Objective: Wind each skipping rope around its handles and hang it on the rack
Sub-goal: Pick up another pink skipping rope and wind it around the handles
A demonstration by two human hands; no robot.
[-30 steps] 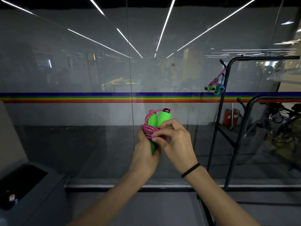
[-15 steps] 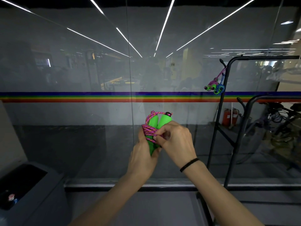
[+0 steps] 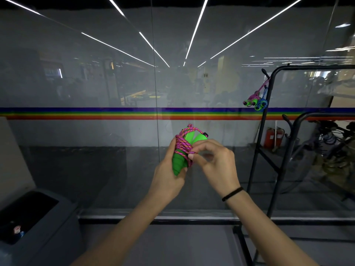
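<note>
Your left grip (image 3: 169, 175) clasps the green handles (image 3: 178, 164); your right grip (image 3: 217, 164) pinches the limp pink rope (image 3: 182, 145). The bundle looks light and apt to uncoil, so hold across the windings.

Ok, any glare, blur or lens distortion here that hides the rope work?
Head view: ceiling strips mirror as bright streaks in the glass wall, above the hands; wide-angle bowing bends the rack at right; light is dim, and the right hand looks slightly soft at its curled fingers; the pink rope on the green handles in the left hand reads clearly.
</note>
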